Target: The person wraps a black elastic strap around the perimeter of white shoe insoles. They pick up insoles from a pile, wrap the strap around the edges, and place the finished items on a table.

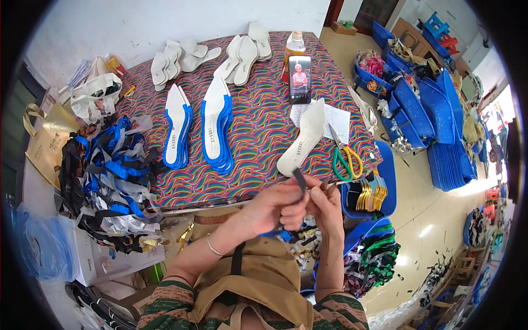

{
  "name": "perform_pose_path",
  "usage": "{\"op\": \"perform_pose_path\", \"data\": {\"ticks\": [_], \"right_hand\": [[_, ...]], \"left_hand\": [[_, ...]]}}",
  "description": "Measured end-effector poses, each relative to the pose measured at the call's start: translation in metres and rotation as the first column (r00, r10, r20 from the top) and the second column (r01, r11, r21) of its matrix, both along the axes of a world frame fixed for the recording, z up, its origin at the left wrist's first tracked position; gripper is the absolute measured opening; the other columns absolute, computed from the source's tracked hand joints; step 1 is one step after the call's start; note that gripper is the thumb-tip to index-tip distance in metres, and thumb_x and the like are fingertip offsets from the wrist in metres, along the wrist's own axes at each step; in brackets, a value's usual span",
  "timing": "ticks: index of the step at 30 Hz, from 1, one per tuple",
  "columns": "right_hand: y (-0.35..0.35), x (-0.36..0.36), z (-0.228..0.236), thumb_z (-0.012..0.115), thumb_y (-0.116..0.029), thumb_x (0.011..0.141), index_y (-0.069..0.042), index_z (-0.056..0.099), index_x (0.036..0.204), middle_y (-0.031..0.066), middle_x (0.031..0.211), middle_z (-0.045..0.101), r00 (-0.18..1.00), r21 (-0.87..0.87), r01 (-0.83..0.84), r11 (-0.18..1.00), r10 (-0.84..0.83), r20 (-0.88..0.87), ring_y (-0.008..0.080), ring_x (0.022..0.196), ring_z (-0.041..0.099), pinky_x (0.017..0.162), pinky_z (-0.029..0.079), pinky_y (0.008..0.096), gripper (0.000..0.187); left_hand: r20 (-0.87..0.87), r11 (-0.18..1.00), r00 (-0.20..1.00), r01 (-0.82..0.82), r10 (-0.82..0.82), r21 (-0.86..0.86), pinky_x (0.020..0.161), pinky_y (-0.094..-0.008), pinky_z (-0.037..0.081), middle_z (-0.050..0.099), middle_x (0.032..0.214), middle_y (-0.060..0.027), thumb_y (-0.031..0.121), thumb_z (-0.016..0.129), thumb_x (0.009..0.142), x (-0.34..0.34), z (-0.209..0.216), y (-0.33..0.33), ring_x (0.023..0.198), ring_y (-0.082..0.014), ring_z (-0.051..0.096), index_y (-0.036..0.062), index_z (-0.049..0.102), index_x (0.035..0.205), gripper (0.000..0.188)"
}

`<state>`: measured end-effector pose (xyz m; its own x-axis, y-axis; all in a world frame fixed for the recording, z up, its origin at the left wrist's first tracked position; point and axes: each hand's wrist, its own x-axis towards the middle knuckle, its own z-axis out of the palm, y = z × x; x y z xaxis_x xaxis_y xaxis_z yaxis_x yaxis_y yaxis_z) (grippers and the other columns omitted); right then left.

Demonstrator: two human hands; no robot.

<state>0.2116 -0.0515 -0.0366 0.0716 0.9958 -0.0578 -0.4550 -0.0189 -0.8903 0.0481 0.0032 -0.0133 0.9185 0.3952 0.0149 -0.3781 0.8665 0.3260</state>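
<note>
Both my hands meet above the table's near edge. My left hand (281,204) is closed round a black strip (300,179), whose end sticks up past the fingers. My right hand (325,207) is pinched close beside it, apparently on another part of the dark strip; the fingers hide much of it. Just beyond them lies a single white insole (303,141) with a pointed tip. Scissors (345,155) with green and yellow handles rest to its right, partly on a white paper sheet (338,121). Two stacks of blue-edged insoles (177,129) (216,129) lie to the left.
A phone (300,82) leans by a bottle (295,43). Plain white insoles (242,58) lie at the back. Tangled strips (113,179) heap up at the left edge. Blue bins (386,181) holding gold-edged pieces and strips stand right of the table; more blue baskets (410,113) line the floor.
</note>
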Motion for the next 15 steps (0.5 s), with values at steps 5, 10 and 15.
{"op": "perform_pose_path", "data": {"ticks": [5, 10, 15], "right_hand": [[0.009, 0.024, -0.011, 0.067, -0.012, 0.087, 0.0, 0.06, 0.082, 0.007, 0.066, 0.061, 0.994, 0.078, 0.001, 0.997, 0.008, -0.111, 0.0032, 0.044, 0.035, 0.04, 0.023, 0.0186, 0.015], [0.009, 0.049, -0.003, 0.058, -0.01, 0.09, 0.0, 0.056, 0.095, 0.0213, 0.071, 0.064, 0.958, 0.201, 0.214, 0.956, -0.165, -0.235, 0.0047, 0.04, 0.03, 0.038, 0.023, 0.0193, 0.012], [0.014, 0.062, 0.004, 0.056, -0.01, 0.091, -0.004, 0.055, 0.095, 0.0195, 0.072, 0.065, 0.953, 0.133, 0.29, 0.948, -0.273, -0.133, 0.0032, 0.038, 0.028, 0.036, 0.02, 0.0189, 0.008]], "left_hand": [[0.032, 0.993, 0.993, 0.111, -0.112, 0.026, 0.053, -0.0298, 0.038, 0.044, 0.06, -0.0011, 0.02, 0.052, 0.098, 0.023, -0.021, 0.008, 0.05, -0.0155, 0.043, 0.0023, 0.061, 0.098, 0.02], [-0.308, 0.428, 0.604, -0.062, 0.736, 0.902, 0.073, -0.0362, 0.046, 0.058, 0.08, -0.0082, 0.023, 0.066, 0.088, 0.043, -0.042, 0.05, 0.075, -0.0286, 0.059, 0.0001, 0.059, 0.108, 0.031], [-0.054, 0.001, 0.122, 0.404, 0.991, 0.915, 0.086, -0.0457, 0.043, 0.062, 0.107, -0.0221, 0.023, 0.077, 0.071, 0.066, -0.081, 0.097, 0.096, -0.0358, 0.06, -0.0049, 0.049, 0.122, 0.065]]}}
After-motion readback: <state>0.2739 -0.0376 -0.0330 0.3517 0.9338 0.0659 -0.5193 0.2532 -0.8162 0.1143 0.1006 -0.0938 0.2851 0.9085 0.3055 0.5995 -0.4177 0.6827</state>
